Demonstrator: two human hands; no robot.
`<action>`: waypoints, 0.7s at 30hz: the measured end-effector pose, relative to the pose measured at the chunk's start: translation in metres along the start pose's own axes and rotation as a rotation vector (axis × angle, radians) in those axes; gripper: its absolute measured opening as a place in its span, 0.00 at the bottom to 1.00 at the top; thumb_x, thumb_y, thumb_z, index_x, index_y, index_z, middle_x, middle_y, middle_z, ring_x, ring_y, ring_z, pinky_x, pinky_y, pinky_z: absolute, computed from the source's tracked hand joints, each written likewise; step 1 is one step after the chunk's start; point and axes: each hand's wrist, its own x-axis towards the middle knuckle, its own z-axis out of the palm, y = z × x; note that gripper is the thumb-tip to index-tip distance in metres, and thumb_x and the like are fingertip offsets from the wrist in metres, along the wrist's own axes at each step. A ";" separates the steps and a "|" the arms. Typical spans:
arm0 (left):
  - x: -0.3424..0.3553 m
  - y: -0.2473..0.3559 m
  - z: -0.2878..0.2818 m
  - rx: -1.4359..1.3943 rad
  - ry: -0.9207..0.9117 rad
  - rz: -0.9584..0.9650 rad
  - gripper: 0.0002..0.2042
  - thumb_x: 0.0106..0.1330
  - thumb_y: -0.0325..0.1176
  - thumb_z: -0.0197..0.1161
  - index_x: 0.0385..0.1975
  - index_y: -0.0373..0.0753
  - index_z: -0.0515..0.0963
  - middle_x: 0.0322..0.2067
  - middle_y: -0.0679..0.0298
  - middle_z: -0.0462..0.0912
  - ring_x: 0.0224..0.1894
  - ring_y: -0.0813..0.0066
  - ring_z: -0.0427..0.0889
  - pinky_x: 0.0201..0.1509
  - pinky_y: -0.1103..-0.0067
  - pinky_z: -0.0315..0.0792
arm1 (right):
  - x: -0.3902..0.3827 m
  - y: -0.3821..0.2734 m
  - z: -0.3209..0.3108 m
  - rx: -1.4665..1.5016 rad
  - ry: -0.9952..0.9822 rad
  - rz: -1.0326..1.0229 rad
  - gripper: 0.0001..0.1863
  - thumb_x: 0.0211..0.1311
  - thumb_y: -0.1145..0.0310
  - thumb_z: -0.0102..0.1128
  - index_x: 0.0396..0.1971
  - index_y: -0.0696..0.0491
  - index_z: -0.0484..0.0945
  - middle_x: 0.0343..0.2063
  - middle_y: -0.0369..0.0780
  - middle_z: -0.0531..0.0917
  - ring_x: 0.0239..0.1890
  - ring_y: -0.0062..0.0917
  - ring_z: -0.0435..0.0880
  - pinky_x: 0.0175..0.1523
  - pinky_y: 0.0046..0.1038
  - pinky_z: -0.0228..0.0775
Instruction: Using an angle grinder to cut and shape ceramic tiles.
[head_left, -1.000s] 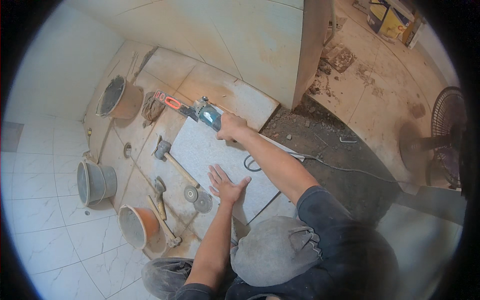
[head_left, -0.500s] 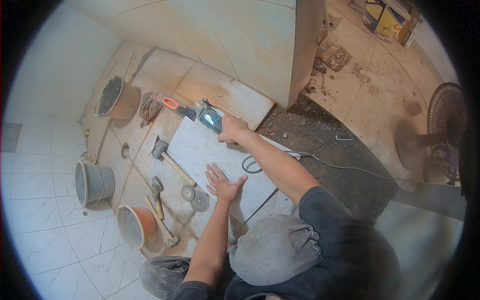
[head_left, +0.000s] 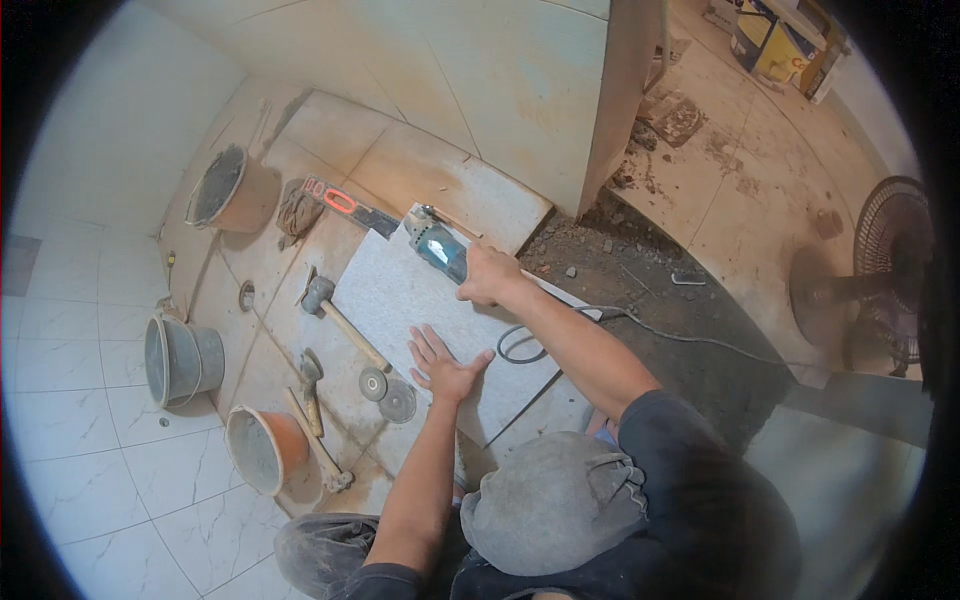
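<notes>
Way over on the left I count 3 buckets: a grey bucket [head_left: 185,362], a tan bucket [head_left: 250,198] at the far side, an orange bucket [head_left: 288,447] at the near side. Next up, 1 wooden-handled hammer [head_left: 318,440], 1 mallet [head_left: 318,293], and 1 black-and-red bar [head_left: 341,201] farther back, markings too small to read. 2 round discs [head_left: 373,384] sit just left of 1 pale tile [head_left: 430,300]. Left hand [head_left: 447,374] is flat on that tile, fingers spread, same spot as 0.5 s ago. Right hand [head_left: 490,275] is wrapped around 1 teal angle grinder [head_left: 438,248] near the tile's far edge; both have slid right and a bit nearer since then. Far right, 1 yellow-and-blue tub [head_left: 775,45] has printed lettering, plus 1 fan [head_left: 890,270] nearer.
</notes>
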 end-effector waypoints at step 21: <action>0.000 -0.005 0.005 0.030 0.016 0.023 0.77 0.41 0.80 0.72 0.82 0.41 0.32 0.83 0.52 0.25 0.84 0.47 0.26 0.76 0.36 0.29 | 0.054 -0.039 -0.012 -0.007 -0.058 -0.001 0.30 0.45 0.59 0.77 0.49 0.58 0.85 0.50 0.48 0.89 0.53 0.38 0.89 0.56 0.40 0.83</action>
